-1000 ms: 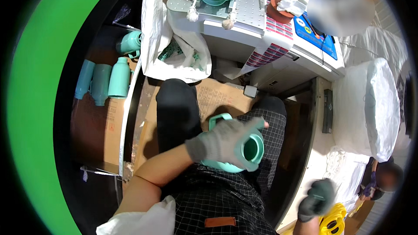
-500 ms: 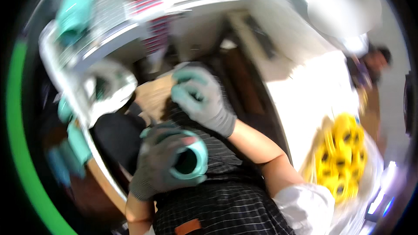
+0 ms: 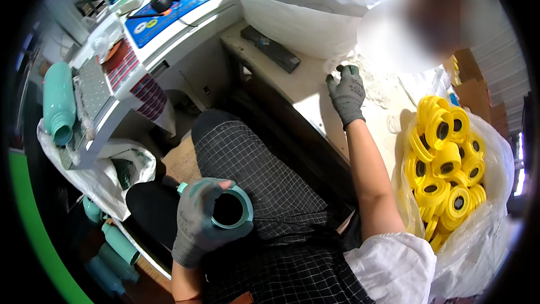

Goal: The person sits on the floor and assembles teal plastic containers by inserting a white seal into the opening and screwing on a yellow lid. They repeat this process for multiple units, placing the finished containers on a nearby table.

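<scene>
My left hand (image 3: pixel 199 217), in a grey knitted glove with a coated palm, is closed around a teal bottle (image 3: pixel 248 205) over my lap. The bottle's round, dark opening faces up toward me; most of its body is hidden by the glove and the viewing angle. My right hand (image 3: pixel 347 91), also gloved, is stretched out over the white table at the right. Its fingertips are at the near edge of a loose pile of thin whitish rings (image 3: pixel 376 90). Thumb and fingers are apart, with nothing visible between them.
Yellow ring-shaped parts (image 3: pixel 447 166) fill a clear plastic bag at the right. A dark grey bar (image 3: pixel 271 49) lies on the table near a big white sack (image 3: pixel 304 22). Another teal bottle (image 3: pixel 59 101) lies on the left bench, with more bottles (image 3: pixel 120 243) below. A person is at upper right.
My right hand has moved from above my lap out to the right, onto the table by the pile. My left hand still holds the bottle. The view has turned rightward.
</scene>
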Available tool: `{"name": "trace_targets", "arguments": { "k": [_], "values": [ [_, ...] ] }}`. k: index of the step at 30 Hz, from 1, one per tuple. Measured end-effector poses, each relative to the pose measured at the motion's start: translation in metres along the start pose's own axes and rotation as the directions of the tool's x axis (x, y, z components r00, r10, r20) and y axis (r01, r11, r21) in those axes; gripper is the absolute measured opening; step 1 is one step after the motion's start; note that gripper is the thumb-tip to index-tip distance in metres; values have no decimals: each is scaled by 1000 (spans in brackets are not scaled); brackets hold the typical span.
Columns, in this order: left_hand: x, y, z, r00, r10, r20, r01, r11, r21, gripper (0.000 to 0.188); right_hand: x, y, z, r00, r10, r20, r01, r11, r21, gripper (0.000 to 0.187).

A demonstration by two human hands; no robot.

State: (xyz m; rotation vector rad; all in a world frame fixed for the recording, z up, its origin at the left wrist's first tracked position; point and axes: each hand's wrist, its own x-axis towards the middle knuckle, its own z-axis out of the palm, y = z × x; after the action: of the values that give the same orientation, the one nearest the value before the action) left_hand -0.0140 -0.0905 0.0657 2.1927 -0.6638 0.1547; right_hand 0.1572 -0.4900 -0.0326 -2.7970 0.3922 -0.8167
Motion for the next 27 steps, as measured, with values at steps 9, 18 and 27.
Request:
{"name": "trace_targets", "arguments": {
  "k": [9,18,27],
  "values": [
    [-13,-13,-4,998,-47,-43,49,998,38,92,-19,22,-31,976,-14,218,17,1000,-12,25],
    [-20,-7,0,993,74,-97,-44,958,283,75,-111,-188,-118,571,-820,37,361,291,886,20],
    [-37,-19,-18,980,7,-199,39,973,229,41,-125,-200,-126,422,-902,88,395,270,878,63]
  ]
}}
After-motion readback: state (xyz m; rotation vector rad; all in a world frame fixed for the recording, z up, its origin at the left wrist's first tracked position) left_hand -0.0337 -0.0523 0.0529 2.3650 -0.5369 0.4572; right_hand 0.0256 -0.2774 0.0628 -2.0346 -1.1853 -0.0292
